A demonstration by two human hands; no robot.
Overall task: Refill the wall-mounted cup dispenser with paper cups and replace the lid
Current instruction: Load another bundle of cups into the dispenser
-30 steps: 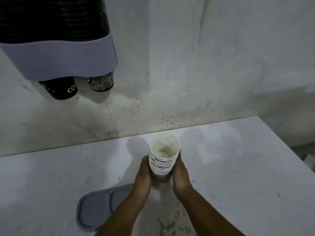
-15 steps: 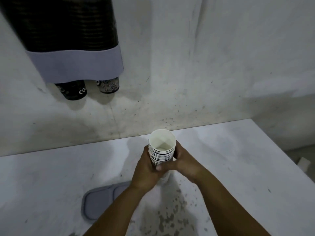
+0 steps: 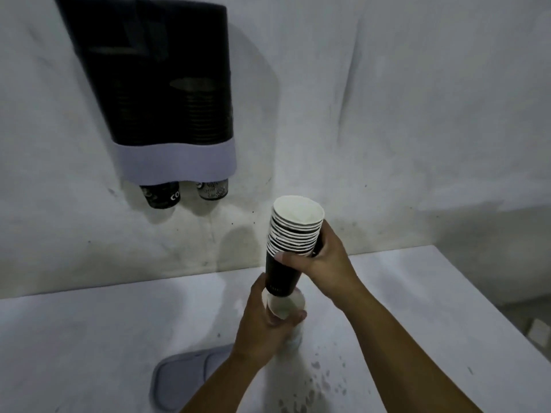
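A stack of black paper cups (image 3: 293, 236) with white insides is held upright above the table, below and right of the wall-mounted cup dispenser (image 3: 167, 114). My right hand (image 3: 322, 257) grips the stack just under its rims. My left hand (image 3: 268, 323) holds the cups left underneath (image 3: 287, 305), whose white mouth shows right below the lifted stack's base. The dispenser is dark and see-through with a grey lower band, and two cup bottoms poke out beneath it. Its grey lid (image 3: 185, 380) lies flat on the table at the lower left of my arms.
The white table (image 3: 89, 338) runs along a stained white wall (image 3: 387, 114). Dark specks and wet spots (image 3: 316, 386) mark the table near its front. The table's right edge drops off to the floor at the far right.
My right hand has lifted the upper cups off the lower ones, which my left hand holds down. The view has tilted up, showing more of the dispenser.
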